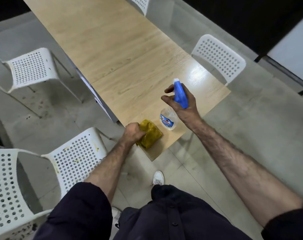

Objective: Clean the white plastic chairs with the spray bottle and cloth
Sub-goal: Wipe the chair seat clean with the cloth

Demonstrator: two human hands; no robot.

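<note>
My left hand (133, 134) grips a yellow-green cloth (150, 135) lying at the near corner of the wooden table (112, 49). My right hand (183, 104) wraps around the neck of a clear spray bottle (168, 120) with a blue trigger head, which stands on the table beside the cloth. A white perforated plastic chair (78, 158) with yellowish stains stands just left of the table corner, below my left arm. Another white chair (7, 187) fills the bottom left.
More white chairs stand around the table: one at the left (31, 68), one at the right (220, 58), one at the far end (138, 4). The grey floor (251, 135) shows dark spots at the left. My white shoe (158, 178) is below the table corner.
</note>
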